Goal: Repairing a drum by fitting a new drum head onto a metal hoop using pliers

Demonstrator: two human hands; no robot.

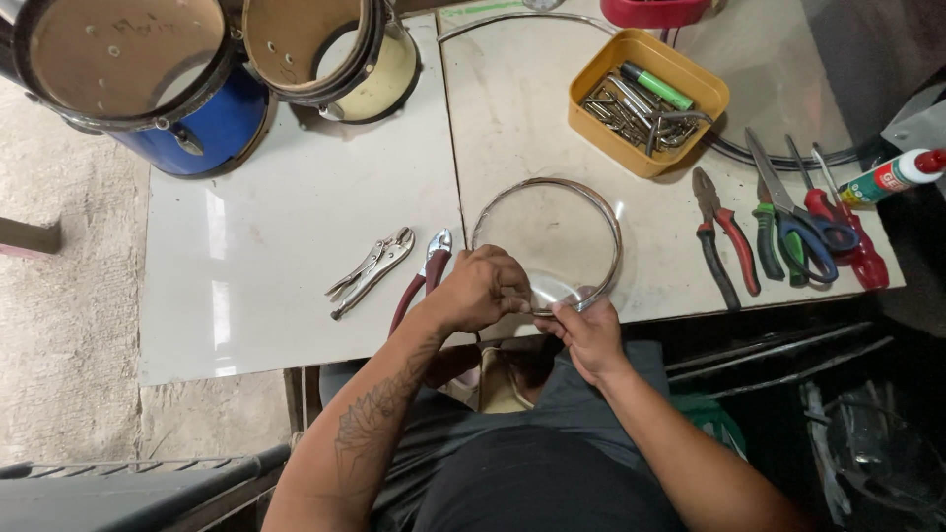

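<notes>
**Both hands on the hoop at the desk's near edge**

Head view: I see my left hand (480, 288) and right hand (589, 330) both closed on the near rim of a hoop (548, 184), a thin, shiny metal ring with a clear film across it. It lies flat on the glossy white desk (256, 266); being round, it has no long axis. Left of it lie steel locking pliers (371, 270) and red-handled pliers (422, 276). Behind it sits a yellow tray (593, 114) of metal rods.
</notes>
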